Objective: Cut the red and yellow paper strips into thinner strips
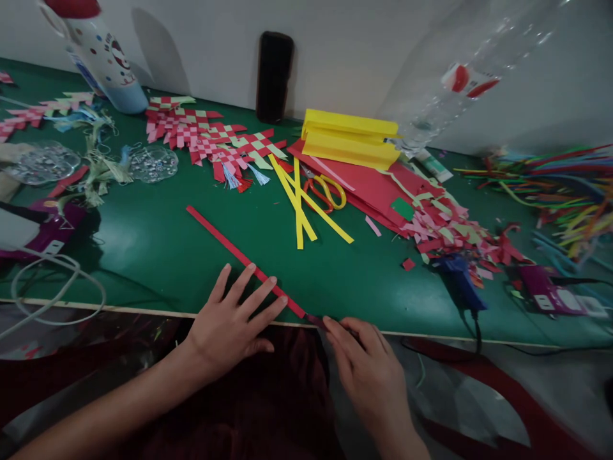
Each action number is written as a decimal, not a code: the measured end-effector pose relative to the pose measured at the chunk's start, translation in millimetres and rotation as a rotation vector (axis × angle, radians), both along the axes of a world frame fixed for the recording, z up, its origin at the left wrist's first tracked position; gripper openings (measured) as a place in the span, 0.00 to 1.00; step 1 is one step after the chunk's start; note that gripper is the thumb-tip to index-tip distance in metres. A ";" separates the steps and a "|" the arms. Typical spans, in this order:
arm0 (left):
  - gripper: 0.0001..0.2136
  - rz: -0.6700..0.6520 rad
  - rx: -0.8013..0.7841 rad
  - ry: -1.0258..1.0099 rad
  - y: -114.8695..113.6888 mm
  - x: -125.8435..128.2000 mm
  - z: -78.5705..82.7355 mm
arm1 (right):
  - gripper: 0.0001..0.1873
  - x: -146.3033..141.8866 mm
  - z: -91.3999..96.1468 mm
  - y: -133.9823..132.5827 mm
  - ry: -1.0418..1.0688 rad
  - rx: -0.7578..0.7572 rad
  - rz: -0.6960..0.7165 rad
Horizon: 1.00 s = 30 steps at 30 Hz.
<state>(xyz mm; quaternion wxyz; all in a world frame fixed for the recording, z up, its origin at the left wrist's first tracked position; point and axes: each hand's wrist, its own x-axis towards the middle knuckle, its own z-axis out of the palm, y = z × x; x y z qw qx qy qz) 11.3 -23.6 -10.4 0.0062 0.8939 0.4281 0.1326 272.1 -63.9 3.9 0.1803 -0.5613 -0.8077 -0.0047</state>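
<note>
Head: red strip (215, 232) under left hand (230, 326) fingertips, ending near right hand (366, 364)

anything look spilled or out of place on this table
The paper scraps look untidy: they lie in a loose heap right of the red sheets, and one small red piece sits apart on the green table. Nothing looks clearly damaged.
</note>
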 end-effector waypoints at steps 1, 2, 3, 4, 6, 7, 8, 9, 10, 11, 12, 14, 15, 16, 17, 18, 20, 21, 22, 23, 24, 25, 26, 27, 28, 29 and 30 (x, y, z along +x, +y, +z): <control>0.34 0.004 -0.005 0.002 -1.1 1.4 -0.9 | 0.15 -0.7 0.7 0.1 0.006 -0.007 0.002; 0.35 0.009 -0.012 0.005 -1.9 2.7 -1.6 | 0.15 -1.6 1.7 0.4 0.009 -0.012 0.005; 0.35 0.010 -0.018 0.005 -2.5 3.6 -1.9 | 0.15 -2.7 2.8 1.0 0.008 -0.015 0.007; 0.36 0.010 -0.021 0.003 -2.8 4.2 -1.9 | 0.15 -3.8 4.1 2.0 0.005 -0.015 0.009; 0.35 0.011 -0.020 0.003 -2.5 3.7 -1.2 | 0.15 -4.5 7.5 5.7 -0.008 -0.018 0.009; 0.34 0.018 -0.018 0.007 -1.6 2.4 -0.6 | 0.15 -3.7 9.5 8.6 -0.019 -0.027 0.017; 0.33 0.031 -0.012 0.013 -0.3 0.4 -0.1 | 0.15 -2.0 11.9 11.9 -0.031 -0.041 0.032; 0.32 0.050 -0.005 0.021 1.5 -2.1 0.1 | 0.15 0.5 14.4 15.8 -0.044 -0.056 0.051; 0.32 0.077 0.004 0.031 3.7 -5.2 0.0 | 0.14 3.8 16.9 20.1 -0.057 -0.069 0.071; 0.32 0.099 0.020 0.039 6.1 -8.4 -0.4 | 0.14 7.5 19.5 24.6 -0.071 -0.080 0.078; 0.33 0.119 0.032 0.046 8.4 -11.6 -1.2 | 0.14 11.5 21.8 29.2 -0.081 -0.078 0.068; 0.34 0.118 0.042 0.037 12.1 -16.9 -3.6 | 0.14 19.9 25.2 38.8 -0.089 -0.061 0.022; 0.34 0.115 0.046 0.030 13.1 -18.6 -4.9 | 0.14 25.0 26.1 43.8 -0.084 -0.048 0.008; 0.34 0.111 0.051 0.024 13.6 -19.7 -6.0 | 0.14 31.4 26.4 49.1 -0.075 -0.037 0.002; 0.33 0.108 0.054 0.018 13.5 -20.3 -7.0 | 0.14 39.8 26.0 54.6 -0.059 -0.019 -0.005; 0.33 0.107 0.058 0.014 13.2 -20.4 -7.7 | 0.15 50.7 25.0 60.4 -0.045 0.006 -0.027; 0.33 0.103 0.062 0.008 12.2 -19.8 -8.5 | 0.17 81.0 21.2 72.4 -0.004 0.125 -0.197; 0.33 0.101 0.064 0.006 11.8 -19.3 -8.7 | 0.18 99.3 18.5 78.1 0.007 0.199 -0.369; 0.33 0.099 0.065 0.002 11.7 -18.9 -8.7 | 0.21 118.3 15.4 83.4 0.012 0.238 -0.549; 0.33 0.097 0.068 -0.002 11.7 -18.6 -8.8 | 0.25 136.9 12.1 88.0 0.029 0.203 -0.697; 0.33 0.096 0.070 -0.006 12.0 -18.3 -8.8 | 0.27 153.6 9.0 91.7 0.085 0.148 -0.805; 0.33 0.097 0.071 -0.011 12.3 -18.2 -8.8 | 0.28 167.6 6.2 94.3 0.120 0.104 -0.828; 0.33 0.100 0.071 -0.016 12.7 -18.1 -8.9 | 0.26 178.4 4.1 95.6 0.149 0.082 -0.838; 0.33 0.103 0.070 -0.022 13.0 -18.2 -9.1 | 0.24 186.0 3.0 95.7 0.185 0.074 -0.849; 0.33 0.108 0.068 -0.028 13.1 -18.3 -9.2 | 0.22 190.7 3.1 94.5 0.221 0.081 -0.853; 0.33 0.111 0.066 -0.034 13.2 -18.5 -9.4 | 0.21 193.2 4.2 92.3 0.266 0.099 -0.866; 0.32 0.113 0.065 -0.039 13.1 -18.6 -9.5 | 0.21 194.2 6.2 89.3 0.322 0.120 -0.880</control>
